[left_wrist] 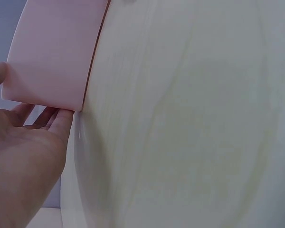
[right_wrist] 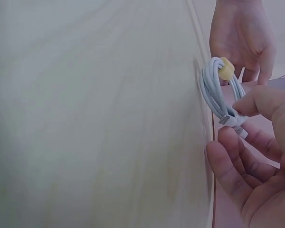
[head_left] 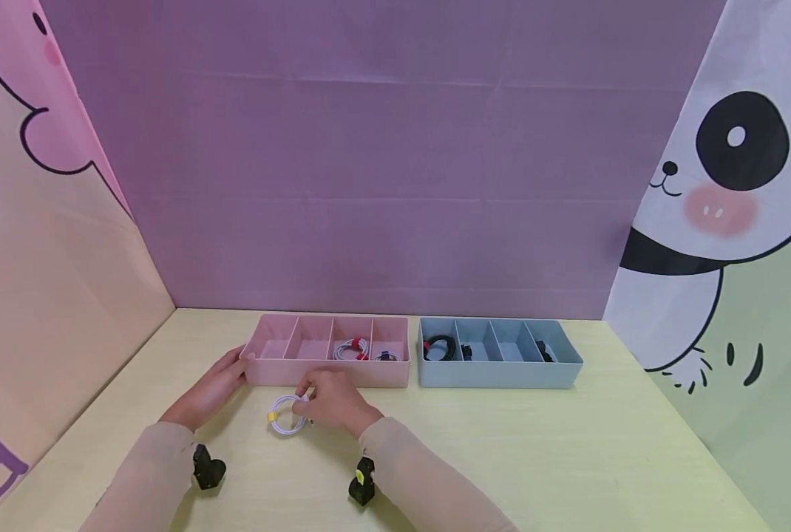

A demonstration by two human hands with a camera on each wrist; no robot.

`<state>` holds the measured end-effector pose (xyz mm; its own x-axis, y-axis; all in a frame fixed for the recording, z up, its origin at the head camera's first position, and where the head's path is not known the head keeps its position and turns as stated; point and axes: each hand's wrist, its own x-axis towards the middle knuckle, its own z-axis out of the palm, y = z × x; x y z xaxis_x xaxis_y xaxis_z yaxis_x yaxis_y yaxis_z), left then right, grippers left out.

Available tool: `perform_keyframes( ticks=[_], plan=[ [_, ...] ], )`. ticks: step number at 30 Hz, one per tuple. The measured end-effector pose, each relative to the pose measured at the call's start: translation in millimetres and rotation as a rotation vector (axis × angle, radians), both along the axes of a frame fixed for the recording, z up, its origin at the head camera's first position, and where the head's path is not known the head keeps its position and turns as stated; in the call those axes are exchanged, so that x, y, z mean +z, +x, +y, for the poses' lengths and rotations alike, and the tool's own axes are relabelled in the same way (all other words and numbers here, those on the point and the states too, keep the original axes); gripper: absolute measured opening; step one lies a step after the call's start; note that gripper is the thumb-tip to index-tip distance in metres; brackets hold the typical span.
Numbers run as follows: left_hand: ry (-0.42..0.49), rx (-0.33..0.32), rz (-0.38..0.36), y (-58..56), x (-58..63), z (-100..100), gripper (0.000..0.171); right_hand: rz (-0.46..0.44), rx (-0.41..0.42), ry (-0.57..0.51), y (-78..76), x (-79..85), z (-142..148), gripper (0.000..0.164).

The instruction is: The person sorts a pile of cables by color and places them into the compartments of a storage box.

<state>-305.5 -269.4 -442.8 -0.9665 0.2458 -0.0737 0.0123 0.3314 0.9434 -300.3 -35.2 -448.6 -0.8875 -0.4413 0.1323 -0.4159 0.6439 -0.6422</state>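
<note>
My right hand (head_left: 332,399) pinches a coiled white charging cable (head_left: 277,405) between thumb and fingers, in front of the pink divided box (head_left: 329,374). A yellow tie (right_wrist: 226,70) wraps the coil, and the cable's plug ends (right_wrist: 233,126) show near the fingertips in the right wrist view. At the left end of the pink box, my left hand (head_left: 219,384) holds the corner, thumb by the rim and fingers against the end wall. In the box's two right compartments lie a white cable with red ties (head_left: 351,350) and another cable with a dark tie (head_left: 386,356).
A blue divided box (head_left: 502,375) stands right of the pink one. It holds a black coiled cable (head_left: 450,347) with a red tie and small black items (head_left: 544,352). Both boxes stand near the purple back panel (head_left: 382,185) on a pale wooden table (head_left: 568,458).
</note>
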Motion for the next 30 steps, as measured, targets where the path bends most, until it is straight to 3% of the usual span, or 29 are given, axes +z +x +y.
perform_keyframes(
  ticks=[8,15,23,30],
  plan=[
    [-0.024,0.008,-0.018,0.5,1.8,0,0.077,-0.015,0.005,-0.018,2.9,6.0,3,0.011],
    [-0.009,0.02,-0.026,0.5,0.4,1,0.076,-0.085,-0.014,-0.065,3.8,11.4,5,0.012],
    [-0.023,0.018,-0.041,-0.5,0.2,0,0.077,-0.062,-0.009,-0.071,0.3,14.6,6,0.013],
    [-0.023,0.014,-0.034,-2.4,-1.0,-1,0.076,-0.106,-0.002,-0.133,2.0,23.8,8,0.014]
  ],
)
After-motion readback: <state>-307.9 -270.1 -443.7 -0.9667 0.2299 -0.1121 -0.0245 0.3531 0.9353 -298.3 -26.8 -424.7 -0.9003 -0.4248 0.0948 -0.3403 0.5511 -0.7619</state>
